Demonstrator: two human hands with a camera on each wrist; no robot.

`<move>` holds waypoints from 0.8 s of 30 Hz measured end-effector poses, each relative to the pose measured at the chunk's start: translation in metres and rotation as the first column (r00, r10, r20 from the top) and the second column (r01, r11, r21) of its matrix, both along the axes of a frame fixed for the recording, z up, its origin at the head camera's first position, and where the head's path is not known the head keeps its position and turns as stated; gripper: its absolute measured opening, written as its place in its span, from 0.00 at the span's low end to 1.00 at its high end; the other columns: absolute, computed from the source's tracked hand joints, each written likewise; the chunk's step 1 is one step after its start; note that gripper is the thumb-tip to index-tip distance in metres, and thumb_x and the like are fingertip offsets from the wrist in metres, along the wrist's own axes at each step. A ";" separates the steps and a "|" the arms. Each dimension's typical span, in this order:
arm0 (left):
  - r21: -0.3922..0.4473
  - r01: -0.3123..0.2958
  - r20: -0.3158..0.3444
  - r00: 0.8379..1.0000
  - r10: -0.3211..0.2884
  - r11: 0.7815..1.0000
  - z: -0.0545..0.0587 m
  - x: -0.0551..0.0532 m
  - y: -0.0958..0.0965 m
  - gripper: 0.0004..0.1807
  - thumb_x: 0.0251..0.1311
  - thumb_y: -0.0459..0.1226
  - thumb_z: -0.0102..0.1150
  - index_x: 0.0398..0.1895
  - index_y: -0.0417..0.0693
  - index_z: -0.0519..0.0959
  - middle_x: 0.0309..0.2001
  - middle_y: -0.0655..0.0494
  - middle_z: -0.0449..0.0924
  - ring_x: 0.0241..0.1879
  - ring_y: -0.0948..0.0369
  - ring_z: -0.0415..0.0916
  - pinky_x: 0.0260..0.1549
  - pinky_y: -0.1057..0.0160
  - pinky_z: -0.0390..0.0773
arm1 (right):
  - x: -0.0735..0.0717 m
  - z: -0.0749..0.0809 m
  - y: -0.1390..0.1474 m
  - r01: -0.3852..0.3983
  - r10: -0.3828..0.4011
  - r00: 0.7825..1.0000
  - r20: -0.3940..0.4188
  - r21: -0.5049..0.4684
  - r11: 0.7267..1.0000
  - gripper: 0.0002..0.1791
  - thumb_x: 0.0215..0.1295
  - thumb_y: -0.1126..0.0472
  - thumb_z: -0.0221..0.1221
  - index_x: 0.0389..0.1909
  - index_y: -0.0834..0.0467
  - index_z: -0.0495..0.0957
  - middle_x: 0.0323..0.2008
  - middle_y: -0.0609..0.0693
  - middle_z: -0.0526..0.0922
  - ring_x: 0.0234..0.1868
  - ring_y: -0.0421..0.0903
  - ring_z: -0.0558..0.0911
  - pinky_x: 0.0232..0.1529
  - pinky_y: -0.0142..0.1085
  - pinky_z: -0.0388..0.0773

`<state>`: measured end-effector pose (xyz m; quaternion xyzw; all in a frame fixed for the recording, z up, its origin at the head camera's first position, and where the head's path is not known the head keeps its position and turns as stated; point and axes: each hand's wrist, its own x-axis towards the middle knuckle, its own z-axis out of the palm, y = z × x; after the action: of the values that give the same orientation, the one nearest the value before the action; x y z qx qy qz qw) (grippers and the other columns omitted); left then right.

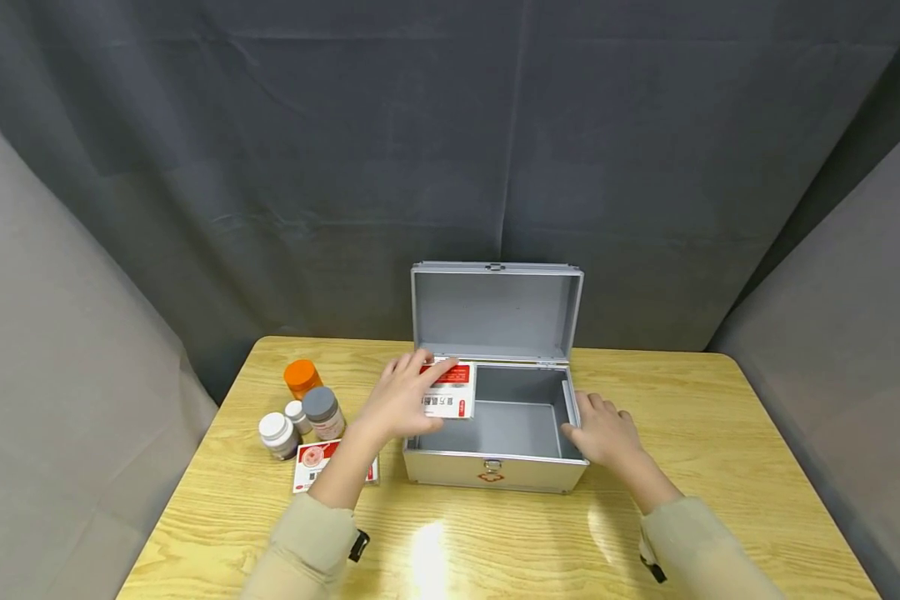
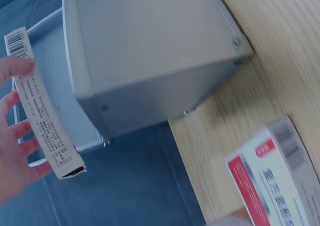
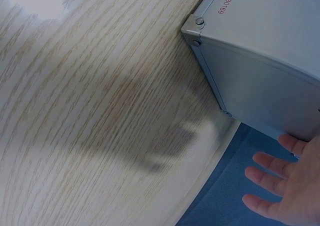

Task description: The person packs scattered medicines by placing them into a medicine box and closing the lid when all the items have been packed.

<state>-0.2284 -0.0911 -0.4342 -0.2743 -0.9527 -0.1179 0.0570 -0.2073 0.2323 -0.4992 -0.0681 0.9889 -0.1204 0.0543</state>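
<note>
"Red-and-white medicine box (image 1: 450, 406): where?"
"Pinched by the left hand (image 1: 399, 402), thumb opposing fingers, over the metal first-aid case (image 1: 450, 472) near its left edge; open room lies right of the fingertips."
"Right hand (image 1: 607, 429)?"
"Fingers loosely spread beside the right rim."
"Counts?"
"One case; four bottles (image 1: 323, 414), one second box (image 1: 312, 459) left of the pinching fingers."

On my head feed I see the silver case (image 1: 450, 472) open, lid (image 1: 495, 312) upright — a red-and-white carton (image 1: 450, 404) held over its left side.

a red "no b0169" (image 3: 228, 2) and cross (image 1: 491, 477) mark the metal case (image 3: 260, 71).
</note>
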 end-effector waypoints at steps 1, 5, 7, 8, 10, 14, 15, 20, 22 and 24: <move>0.001 0.008 -0.005 1.000 -0.008 1.000 0.000 -0.002 0.004 0.46 0.33 0.50 0.63 0.65 0.65 0.61 0.57 0.55 0.62 0.56 0.55 0.60 0.57 0.50 0.59 | 0.000 0.000 0.000 0.000 0.000 1.000 -0.001 0.001 1.000 0.37 0.61 0.46 0.49 0.65 0.65 0.54 0.59 0.69 0.62 0.58 0.69 0.63 0.52 0.66 0.57; 0.010 0.033 -0.011 0.999 -0.033 0.999 0.000 -0.008 0.017 0.47 0.32 0.51 0.63 0.65 0.65 0.61 0.56 0.55 0.62 0.56 0.56 0.60 0.57 0.50 0.59 | -0.001 -0.001 0.000 -0.001 0.001 1.000 -0.006 -0.001 1.000 0.37 0.61 0.47 0.49 0.64 0.66 0.54 0.59 0.69 0.63 0.57 0.69 0.63 0.51 0.66 0.57; 0.002 0.045 -0.013 0.999 -0.045 0.999 0.000 -0.012 0.024 0.47 0.33 0.52 0.63 0.65 0.65 0.60 0.57 0.55 0.62 0.56 0.56 0.59 0.57 0.49 0.58 | -0.001 -0.001 0.000 0.001 -0.001 1.000 -0.009 -0.003 1.000 0.36 0.60 0.47 0.49 0.64 0.66 0.55 0.58 0.69 0.63 0.57 0.69 0.64 0.51 0.66 0.57; 0.000 0.051 -0.014 0.999 -0.051 0.999 0.000 -0.013 0.027 0.46 0.33 0.52 0.64 0.65 0.65 0.60 0.57 0.55 0.62 0.55 0.56 0.59 0.57 0.49 0.58 | -0.001 -0.002 0.000 0.002 -0.002 1.000 -0.011 -0.004 1.000 0.36 0.60 0.47 0.49 0.63 0.66 0.55 0.58 0.69 0.63 0.57 0.69 0.64 0.51 0.66 0.58; -0.008 0.063 -0.017 0.998 -0.063 0.998 -0.001 -0.017 0.034 0.46 0.34 0.52 0.63 0.65 0.65 0.60 0.56 0.55 0.62 0.54 0.56 0.60 0.57 0.49 0.59 | -0.001 -0.002 0.000 0.003 -0.003 1.000 -0.012 -0.005 1.000 0.36 0.60 0.48 0.49 0.63 0.66 0.56 0.58 0.69 0.64 0.57 0.69 0.64 0.51 0.66 0.58; -0.026 0.077 -0.013 0.997 -0.077 0.997 -0.003 -0.023 0.046 0.46 0.35 0.53 0.64 0.66 0.66 0.59 0.55 0.56 0.62 0.53 0.57 0.60 0.55 0.51 0.60 | 0.000 -0.001 0.000 0.002 -0.002 1.000 -0.006 -0.007 1.000 0.36 0.60 0.48 0.49 0.63 0.66 0.55 0.58 0.70 0.63 0.57 0.69 0.64 0.51 0.65 0.58; -0.031 0.080 -0.010 0.997 -0.081 0.996 -0.004 -0.025 0.049 0.46 0.35 0.53 0.64 0.66 0.66 0.59 0.55 0.56 0.61 0.52 0.57 0.60 0.54 0.51 0.60 | 0.000 0.000 0.000 0.002 -0.002 1.000 -0.003 -0.008 1.000 0.36 0.60 0.48 0.49 0.63 0.66 0.55 0.58 0.70 0.63 0.57 0.69 0.63 0.51 0.66 0.57; -0.068 0.091 0.015 0.996 -0.091 0.994 -0.013 -0.031 0.060 0.47 0.36 0.53 0.65 0.66 0.66 0.59 0.55 0.56 0.61 0.53 0.58 0.60 0.53 0.53 0.62 | 0.001 0.001 -0.001 0.003 -0.003 1.000 0.002 -0.012 1.000 0.36 0.61 0.48 0.49 0.63 0.66 0.55 0.58 0.70 0.63 0.57 0.69 0.63 0.51 0.65 0.57; -0.090 0.090 0.031 0.996 -0.088 0.992 -0.017 -0.034 0.063 0.47 0.37 0.54 0.65 0.67 0.66 0.58 0.56 0.56 0.61 0.54 0.57 0.60 0.54 0.52 0.62 | 0.001 0.001 -0.001 0.004 -0.004 1.000 0.001 -0.014 1.000 0.36 0.60 0.48 0.49 0.63 0.66 0.55 0.58 0.69 0.63 0.57 0.69 0.63 0.51 0.65 0.57; -0.123 0.085 0.048 0.996 -0.080 0.989 -0.020 -0.036 0.065 0.47 0.37 0.54 0.65 0.67 0.67 0.58 0.56 0.56 0.61 0.55 0.57 0.59 0.54 0.52 0.62 | 0.000 0.000 -0.001 0.005 -0.005 1.000 0.001 -0.014 1.000 0.36 0.60 0.48 0.49 0.63 0.66 0.55 0.58 0.69 0.63 0.57 0.69 0.63 0.51 0.65 0.57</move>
<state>-0.2648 -0.0258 -0.4544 -0.3139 -0.9471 -0.0662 0.0141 -0.2070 0.2314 -0.4987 -0.0660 0.9882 -0.1273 0.0542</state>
